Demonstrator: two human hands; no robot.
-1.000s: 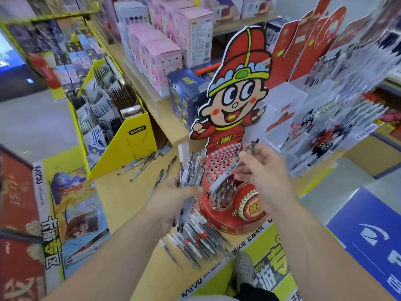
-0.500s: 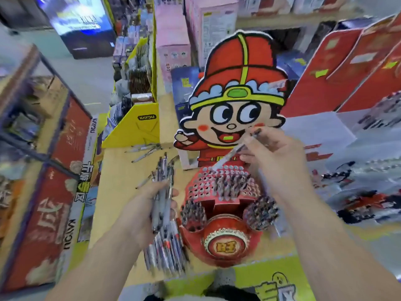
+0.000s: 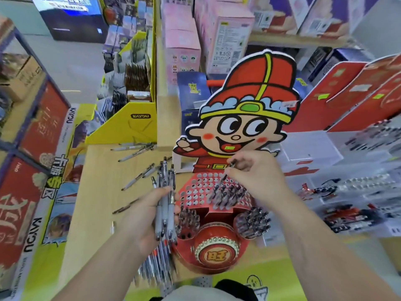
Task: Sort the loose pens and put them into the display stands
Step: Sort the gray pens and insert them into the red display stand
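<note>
Pens point(image 3: 165, 205) I'm holding look like clear plastic; stand point(image 3: 217, 255) is glossy red card, shelf point(image 3: 97, 192) matt pale wood.

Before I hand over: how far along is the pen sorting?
Done: side cups and part of the hole grid on the red display stand hold pens. In hand: right hand pinches one pen over it, left hand grips a bundle. Left: loose pens on the counter.

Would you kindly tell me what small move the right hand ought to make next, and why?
Probably lower the pen tip-first into a free hole of the red stand: the right hand pinches it tilted above the perforated tier, beside pens already standing there, with empty holes showing to their left.
</note>
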